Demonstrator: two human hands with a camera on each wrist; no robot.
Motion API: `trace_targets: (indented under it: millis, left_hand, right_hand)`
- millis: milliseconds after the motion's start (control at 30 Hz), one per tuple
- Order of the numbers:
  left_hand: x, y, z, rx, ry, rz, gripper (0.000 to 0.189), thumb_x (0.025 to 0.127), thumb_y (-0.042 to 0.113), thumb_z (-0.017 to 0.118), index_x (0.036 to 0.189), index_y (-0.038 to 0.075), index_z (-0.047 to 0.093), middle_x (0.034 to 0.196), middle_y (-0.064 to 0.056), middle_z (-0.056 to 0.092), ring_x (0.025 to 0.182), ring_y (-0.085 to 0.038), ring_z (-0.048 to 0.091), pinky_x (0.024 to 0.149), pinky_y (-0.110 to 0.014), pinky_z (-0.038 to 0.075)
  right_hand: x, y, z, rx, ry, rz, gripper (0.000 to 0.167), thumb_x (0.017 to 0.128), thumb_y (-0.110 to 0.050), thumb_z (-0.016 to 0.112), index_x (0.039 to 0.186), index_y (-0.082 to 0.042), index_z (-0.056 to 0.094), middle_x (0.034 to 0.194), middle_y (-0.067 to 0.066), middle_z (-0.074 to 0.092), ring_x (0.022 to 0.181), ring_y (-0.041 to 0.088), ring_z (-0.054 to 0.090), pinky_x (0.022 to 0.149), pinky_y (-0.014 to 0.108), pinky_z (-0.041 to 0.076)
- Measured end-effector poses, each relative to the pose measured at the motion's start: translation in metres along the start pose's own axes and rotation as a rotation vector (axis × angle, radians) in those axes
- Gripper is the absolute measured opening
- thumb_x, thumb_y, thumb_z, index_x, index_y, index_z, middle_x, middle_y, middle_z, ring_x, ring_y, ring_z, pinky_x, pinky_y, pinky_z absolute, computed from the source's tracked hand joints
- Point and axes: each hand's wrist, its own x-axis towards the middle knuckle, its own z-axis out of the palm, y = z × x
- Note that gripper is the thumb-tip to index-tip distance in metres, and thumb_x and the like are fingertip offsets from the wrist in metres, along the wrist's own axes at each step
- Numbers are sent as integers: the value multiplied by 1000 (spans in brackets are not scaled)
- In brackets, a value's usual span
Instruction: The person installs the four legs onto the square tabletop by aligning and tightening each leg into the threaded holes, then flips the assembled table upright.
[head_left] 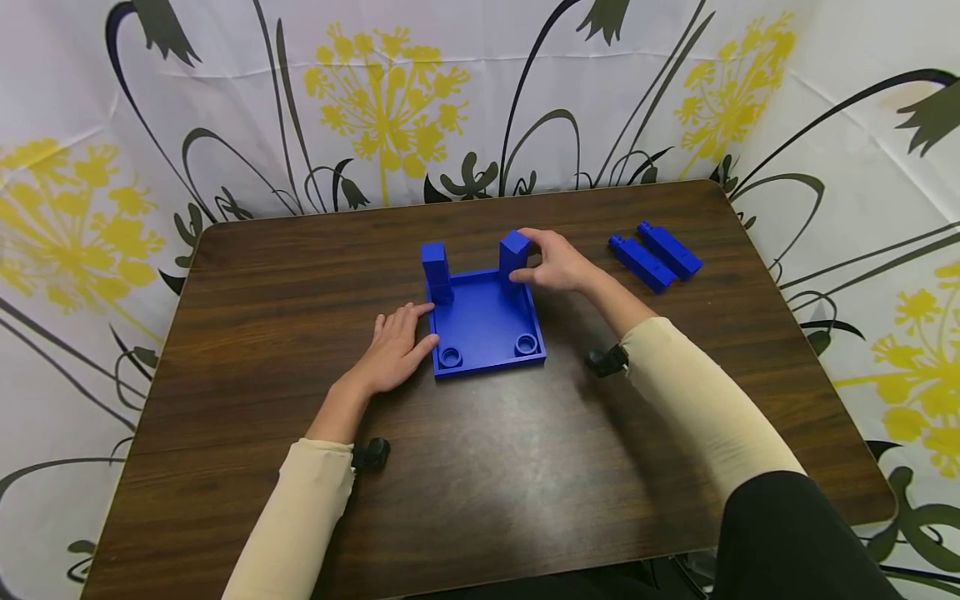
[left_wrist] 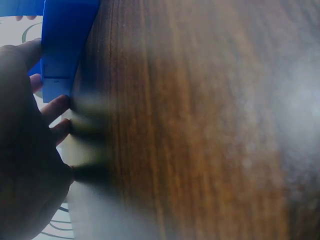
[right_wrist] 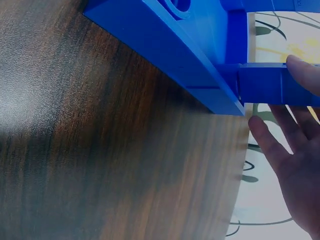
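Note:
A square blue plastic base with a raised rim lies on the table, its two near corners bearing round sockets. Upright in its far left corner stands one blue leg; a second blue leg rises from the far right corner. My right hand holds that second leg between thumb and fingers, and in the right wrist view its lower end meets the corner. With fingers extended, my left hand rests at the base's left side, thumb and a fingertip touching the rim.
Two more blue legs with knobbed ends lie side by side on the brown wooden table, right of the base. A flower-patterned cloth hangs behind the table.

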Motion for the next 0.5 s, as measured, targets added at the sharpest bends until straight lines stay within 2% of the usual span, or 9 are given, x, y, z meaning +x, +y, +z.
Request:
trace_targets:
  millis: [267, 500]
  left_hand:
    - [0, 1, -2, 3, -16, -9, 60, 104, 42, 42, 154, 15, 22, 157, -16, 23, 148, -33, 8, 111, -61, -5]
    - [0, 0, -1, -3, -5, 0, 59, 104, 39, 43, 153, 12, 24, 156, -19, 24, 147, -36, 10, 110, -63, -4]
  right_hand:
    - [0, 1, 4, -11, 64, 45, 53, 82, -23, 81, 125, -2, 58, 115, 13, 65, 110, 29, 59, 99, 48, 43]
    - [1, -3, 9, -54, 116, 108, 50, 81, -32, 82, 118, -7, 61, 114, 10, 66, 109, 28, 62, 93, 42, 48]
